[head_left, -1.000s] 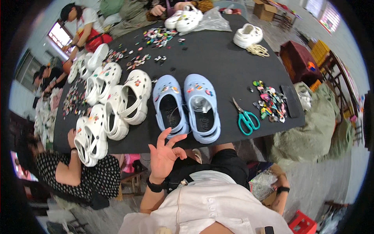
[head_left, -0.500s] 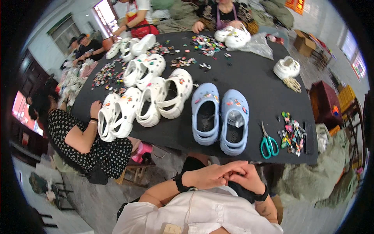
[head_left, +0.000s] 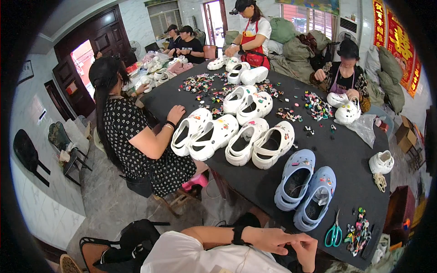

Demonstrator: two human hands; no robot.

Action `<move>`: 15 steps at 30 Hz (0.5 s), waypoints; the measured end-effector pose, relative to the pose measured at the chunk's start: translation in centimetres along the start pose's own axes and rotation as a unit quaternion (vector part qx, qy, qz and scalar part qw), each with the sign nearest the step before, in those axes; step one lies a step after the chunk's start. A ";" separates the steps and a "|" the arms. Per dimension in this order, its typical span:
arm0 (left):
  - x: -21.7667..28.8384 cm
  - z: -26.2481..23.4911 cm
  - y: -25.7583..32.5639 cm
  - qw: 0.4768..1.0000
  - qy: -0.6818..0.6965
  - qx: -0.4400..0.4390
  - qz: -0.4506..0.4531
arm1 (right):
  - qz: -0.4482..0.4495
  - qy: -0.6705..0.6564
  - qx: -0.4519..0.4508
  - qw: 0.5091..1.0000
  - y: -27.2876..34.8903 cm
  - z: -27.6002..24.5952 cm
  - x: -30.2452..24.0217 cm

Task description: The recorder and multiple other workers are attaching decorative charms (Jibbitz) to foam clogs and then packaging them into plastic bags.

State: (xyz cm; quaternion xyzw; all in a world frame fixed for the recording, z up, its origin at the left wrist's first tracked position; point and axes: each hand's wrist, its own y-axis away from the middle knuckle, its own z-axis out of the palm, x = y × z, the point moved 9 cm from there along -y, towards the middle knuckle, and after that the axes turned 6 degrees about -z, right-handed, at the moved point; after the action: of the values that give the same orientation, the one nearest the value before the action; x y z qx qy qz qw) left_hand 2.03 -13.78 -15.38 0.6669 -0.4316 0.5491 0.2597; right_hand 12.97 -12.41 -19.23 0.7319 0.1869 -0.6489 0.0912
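Low in front of me, close to the table's near edge, my left hand (head_left: 266, 239) and my right hand (head_left: 306, 252) meet at the fingertips. The left index finger is stretched toward the right hand, whose fingers are loosely bent. No object shows in either. Beyond them on the table stands a pair of light blue clogs (head_left: 301, 160) with small charms on the toes and something clear tucked inside one. Teal-handled scissors (head_left: 334, 235) lie right of the clogs, beside a heap of colourful shoe charms (head_left: 358, 231).
Several white clogs (head_left: 218, 136) line the black table (head_left: 255, 193), with scattered charms (head_left: 318, 107) behind. A person in a patterned dress (head_left: 136, 132) sits at left; one in a red apron (head_left: 252, 43) and another with white clogs (head_left: 349, 111) are across. A chair (head_left: 93, 255) stands behind left.
My view has swung left and up, so the table appears lower and further right. My hands, earlier clasped together, now touch only at the fingers. The clogs and scissors keep their places.
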 end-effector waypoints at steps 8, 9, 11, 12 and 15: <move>-0.2 -0.5 0.0 1.000 -0.010 0.006 -0.008 | -0.010 -0.036 -0.019 0.999 -1.0 0.7 -0.2; -0.1 -0.7 0.2 1.000 -0.015 0.022 0.012 | -0.002 -0.030 -0.019 0.999 -1.1 0.8 -0.5; -0.4 -0.7 0.4 1.000 -0.012 0.020 0.004 | 0.007 -0.023 -0.020 1.000 -1.3 1.2 -1.1; -0.5 -0.6 0.5 1.000 -0.010 0.015 -0.001 | 0.005 -0.017 -0.009 1.000 -1.4 1.2 -1.3; 0.7 -1.0 0.6 0.999 0.016 0.014 0.034 | -0.013 -0.013 0.000 1.000 -1.4 1.2 -1.5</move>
State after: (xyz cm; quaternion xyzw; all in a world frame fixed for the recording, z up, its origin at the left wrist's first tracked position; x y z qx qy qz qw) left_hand 1.05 -13.45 -14.56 0.6462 -0.4421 0.5745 0.2384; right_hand 11.21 -11.81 -17.79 0.7209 0.1950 -0.6595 0.0857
